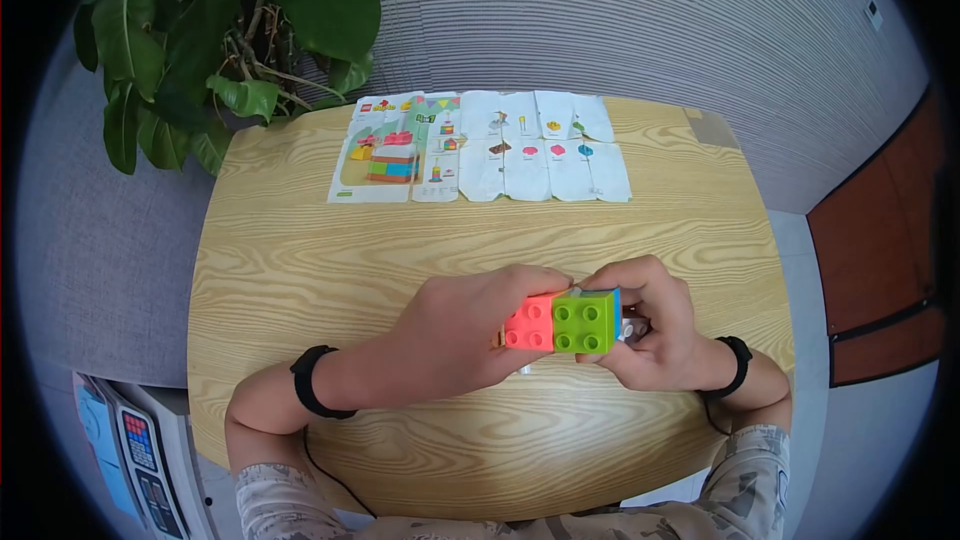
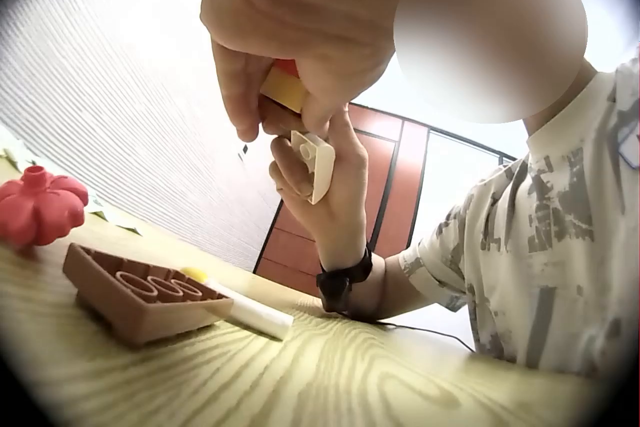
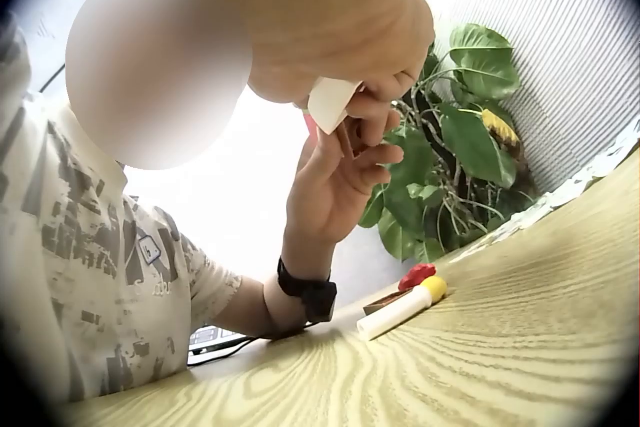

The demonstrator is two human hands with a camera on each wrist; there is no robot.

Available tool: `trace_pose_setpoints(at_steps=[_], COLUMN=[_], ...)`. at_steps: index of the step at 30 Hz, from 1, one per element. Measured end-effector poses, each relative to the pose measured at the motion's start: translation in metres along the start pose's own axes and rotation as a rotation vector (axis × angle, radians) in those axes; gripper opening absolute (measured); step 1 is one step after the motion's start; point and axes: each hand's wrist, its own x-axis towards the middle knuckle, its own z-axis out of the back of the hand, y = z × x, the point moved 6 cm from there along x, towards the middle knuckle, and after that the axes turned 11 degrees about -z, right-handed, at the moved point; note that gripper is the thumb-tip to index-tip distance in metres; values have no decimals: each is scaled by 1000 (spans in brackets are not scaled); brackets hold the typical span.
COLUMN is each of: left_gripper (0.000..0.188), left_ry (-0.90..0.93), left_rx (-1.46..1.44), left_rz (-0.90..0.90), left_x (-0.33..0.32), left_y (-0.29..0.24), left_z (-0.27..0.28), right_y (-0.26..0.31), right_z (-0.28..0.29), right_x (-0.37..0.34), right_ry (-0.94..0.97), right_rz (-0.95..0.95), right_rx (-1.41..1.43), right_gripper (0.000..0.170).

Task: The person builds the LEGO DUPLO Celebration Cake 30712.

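Near centre, just left of a green block, a pink block is gripped by the left hand; rightward, a white block is pinched by the right hand.

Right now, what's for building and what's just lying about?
Probably for building:
- pink studded block
- green studded block
- white plastic piece
- red flower piece
- brown plastic brick
- yellow-tipped white stick
- printed paper sheet

Just nearby:
- leafy green plant
- grey buttoned machine

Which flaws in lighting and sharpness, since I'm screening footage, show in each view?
Head view: fisheye bowing, dark borders, pale sheen low on the wooden tabletop; left wrist view: dark corners, washed-out striped wall; right wrist view: blown-out white behind the left hand; both wrist views: a smooth blurred disc.
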Motion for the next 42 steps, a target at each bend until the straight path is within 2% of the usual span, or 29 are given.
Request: trace_pose_setpoints(at_steps=[10, 13, 16, 17, 19, 22, 25, 28, 34, 37, 40, 42], left_gripper=[42, 57, 55, 54, 53, 54, 63, 64, 66, 60, 74, 85], left_ry=[4, 208, 314, 264, 162, 177, 313, 365, 357, 363, 411, 276], left_rx=[115, 146, 98, -26, -273, -549, -512, -451, -283, -196, -31, 301], left_rz=[-94, 64, 187, 183, 172, 288, 362, 340, 243, 257, 183, 29], left_x=[3, 2, 3, 5, 9, 3, 1, 5, 8, 7, 6, 7], left_y=[-4, -2, 1, -1, -4, 7, 7, 5, 1, 2, 7, 5], left_z=[1, 3, 3, 4, 5, -3, -9, -6, -2, -2, -1, 10], right_y=[3, 0, -4, -6, -4, 5, 5, 7, 17, 19, 20, 17], right_z=[-1, -2, -2, -2, -4, -5, -7, -7, -4, -3, -3, 2], right_x=[7, 10, 9, 8, 8, 7, 5, 7, 6, 6, 8, 11], right_ry=[80, 122, 147, 153, 86, 94, 126, 138, 190, 195, 239, 227], right_rz=[-23, -83, -124, -131, -15, 68, 86, 103, 106, 123, 117, 87], right_rx=[-46, -42, -92, -123, -160, -260, -332, -349, -502, -603, -748, -814], right_gripper=[52, 52, 51, 50, 50, 49, 49, 47, 44, 43, 44, 44])
